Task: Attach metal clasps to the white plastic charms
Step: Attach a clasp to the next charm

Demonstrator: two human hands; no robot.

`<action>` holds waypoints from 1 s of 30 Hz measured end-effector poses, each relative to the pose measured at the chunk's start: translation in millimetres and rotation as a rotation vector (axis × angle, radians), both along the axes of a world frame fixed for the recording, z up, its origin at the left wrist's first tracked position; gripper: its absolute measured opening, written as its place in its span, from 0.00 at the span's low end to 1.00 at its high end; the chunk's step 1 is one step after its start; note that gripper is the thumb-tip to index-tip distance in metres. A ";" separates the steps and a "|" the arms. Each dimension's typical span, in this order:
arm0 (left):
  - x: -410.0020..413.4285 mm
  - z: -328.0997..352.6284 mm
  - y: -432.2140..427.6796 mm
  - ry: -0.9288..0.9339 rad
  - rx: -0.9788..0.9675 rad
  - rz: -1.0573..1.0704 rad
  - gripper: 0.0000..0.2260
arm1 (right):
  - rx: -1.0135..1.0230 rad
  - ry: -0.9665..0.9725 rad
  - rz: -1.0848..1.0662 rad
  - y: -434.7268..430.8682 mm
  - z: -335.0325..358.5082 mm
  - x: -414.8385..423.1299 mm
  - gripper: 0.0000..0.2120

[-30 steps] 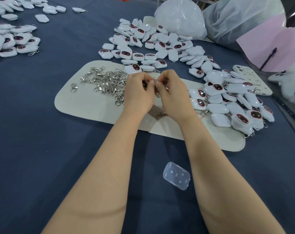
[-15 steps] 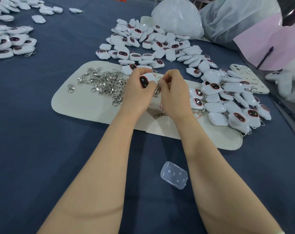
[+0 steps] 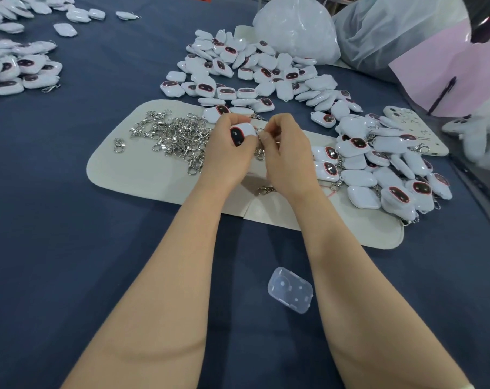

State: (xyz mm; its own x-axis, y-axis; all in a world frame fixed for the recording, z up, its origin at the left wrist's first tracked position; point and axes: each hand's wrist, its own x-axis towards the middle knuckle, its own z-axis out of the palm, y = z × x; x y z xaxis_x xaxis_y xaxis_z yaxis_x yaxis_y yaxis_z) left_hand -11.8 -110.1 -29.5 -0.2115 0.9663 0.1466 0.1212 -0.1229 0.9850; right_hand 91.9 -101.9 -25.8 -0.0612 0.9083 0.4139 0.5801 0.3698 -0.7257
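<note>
Head view: left grip (image 3: pixel 227 153) holds charm (image 3: pixel 243 131); right grip (image 3: pixel 288 155) pinches clasp (image 3: pixel 259 153) beside it.

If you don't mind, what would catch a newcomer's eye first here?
First, the two hands at the centre: the left hand grips a white charm while the right hand pinches a metal clasp at its edge. Next, the glinting pile of clasps on the cream mat to their left, and the heap of charms behind.

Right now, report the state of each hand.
Left hand: closed around a white charm.
Right hand: pinching a metal clasp beside the charm.
</note>
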 end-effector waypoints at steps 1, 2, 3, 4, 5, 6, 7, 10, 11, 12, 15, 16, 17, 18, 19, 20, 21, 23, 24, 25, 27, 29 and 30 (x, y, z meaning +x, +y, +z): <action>0.0 0.8 -0.4 -0.034 0.005 0.000 0.12 | -0.008 0.004 0.000 0.3 -0.2 0.4 0.04; 0.0 1.9 -1.0 -0.067 0.014 0.001 0.12 | -0.013 0.019 -0.007 0.4 -0.2 0.7 0.04; 0.1 3.2 -1.6 -0.082 0.027 0.002 0.12 | -0.011 0.038 -0.022 0.3 0.0 0.7 0.04; 0.8 3.7 -2.1 -0.080 0.037 0.001 0.13 | 0.000 0.053 -0.040 0.5 0.2 0.9 0.04; 1.5 3.5 -2.5 -0.069 0.043 -0.001 0.13 | 0.010 0.061 -0.055 0.9 0.2 0.9 0.04; 1.7 2.9 -2.4 -0.057 0.044 -0.005 0.13 | 0.013 0.063 -0.064 1.0 -0.1 0.2 0.04; 1.8 2.4 -2.0 -0.050 0.044 -0.010 0.12 | 0.009 0.063 -0.067 1.1 -0.4 -0.7 0.04; 1.4 1.3 -1.0 -0.045 0.033 -0.020 0.12 | -0.013 0.065 -0.057 1.4 -0.9 -1.0 0.04; 1.3 1.3 -1.0 -0.042 0.032 -0.020 0.12 | -0.014 0.067 -0.051 1.4 -0.4 -0.6 0.04; 1.2 1.3 -1.2 -0.038 0.031 -0.020 0.12 | -0.014 0.071 -0.045 1.1 0.0 -0.1 0.04; 0.5 1.4 -2.1 -0.036 0.024 -0.018 0.11 | -0.018 0.075 -0.024 0.3 1.3 -0.3 0.03; 0.3 1.6 -2.2 -0.039 0.022 -0.017 0.11 | -0.023 0.073 -0.015 0.2 1.5 -0.2 0.03; 0.3 1.6 -2.4 -0.042 0.020 -0.018 0.11 | -0.031 0.069 -0.007 0.1 1.6 0.0 0.03; 0.1 1.9 -2.6 -0.045 0.017 -0.018 0.11 | -0.038 0.060 0.001 0.1 1.6 0.4 0.03; 0.0 2.1 -2.8 -0.046 0.014 -0.017 0.11 | -0.041 0.050 0.009 -0.1 1.7 0.9 0.03; -0.1 2.3 -3.2 -0.049 0.012 -0.017 0.11 | -0.042 0.043 0.016 -0.1 1.8 1.6 0.03; 0.0 2.5 -3.5 -0.053 0.011 -0.017 0.11 | -0.045 0.042 0.022 0.0 1.8 2.5 0.03; 0.1 3.4 -4.2 -0.059 0.016 -0.019 0.10 | -0.048 0.042 0.027 0.2 1.7 3.9 0.03; 0.3 3.9 -4.5 -0.062 0.019 -0.019 0.10 | -0.046 0.040 0.026 0.4 1.7 4.5 0.04; 0.1 4.5 -4.7 -0.065 0.022 -0.020 0.10 | -0.046 0.041 0.026 0.8 1.9 4.7 0.04; -0.4 5.3 -5.2 -0.068 0.026 -0.030 0.11 | -0.050 0.059 0.025 1.2 2.6 5.3 0.04; -0.7 5.3 -5.9 -0.066 0.029 -0.046 0.11 | -0.058 0.078 0.013 1.7 3.0 6.6 0.04; -0.8 4.9 -6.3 -0.060 0.030 -0.050 0.11 | -0.065 0.079 0.007 1.8 2.9 6.9 0.04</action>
State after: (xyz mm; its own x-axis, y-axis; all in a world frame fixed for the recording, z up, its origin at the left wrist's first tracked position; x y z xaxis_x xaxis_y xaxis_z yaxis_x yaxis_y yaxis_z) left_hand -12.5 -116.3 -24.6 -0.1728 0.9711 0.1644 0.0548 -0.1572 0.9860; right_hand 98.8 -100.1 -22.9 -0.0374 0.9331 0.3578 0.5173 0.3244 -0.7919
